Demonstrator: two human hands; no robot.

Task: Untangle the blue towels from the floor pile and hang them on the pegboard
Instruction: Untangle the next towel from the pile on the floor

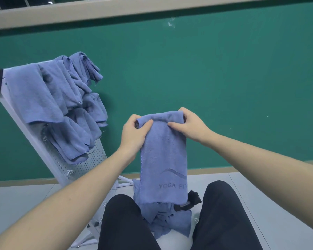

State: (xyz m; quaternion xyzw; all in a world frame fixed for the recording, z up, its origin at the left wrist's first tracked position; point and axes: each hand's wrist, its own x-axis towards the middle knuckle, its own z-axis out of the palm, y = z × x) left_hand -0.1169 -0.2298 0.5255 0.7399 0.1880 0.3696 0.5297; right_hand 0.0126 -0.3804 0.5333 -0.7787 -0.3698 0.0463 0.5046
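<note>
A blue towel [163, 159] printed "YOGA FIT" hangs folded lengthwise in front of me. My left hand [133, 135] grips its upper left corner, and my right hand [188, 123] pinches its upper right edge. Below it, between my knees, a pile of blue towels [167, 219] lies on the floor. The white pegboard [87, 165] leans at the left, and several blue towels [61, 101] hang over it.
A green wall [224, 87] rises straight ahead with a tan skirting at its foot. A small black object [190, 202] lies on the pile. My dark-trousered legs [224, 219] flank the pile. The pegboard's white feet [90, 235] stand on the pale floor at lower left.
</note>
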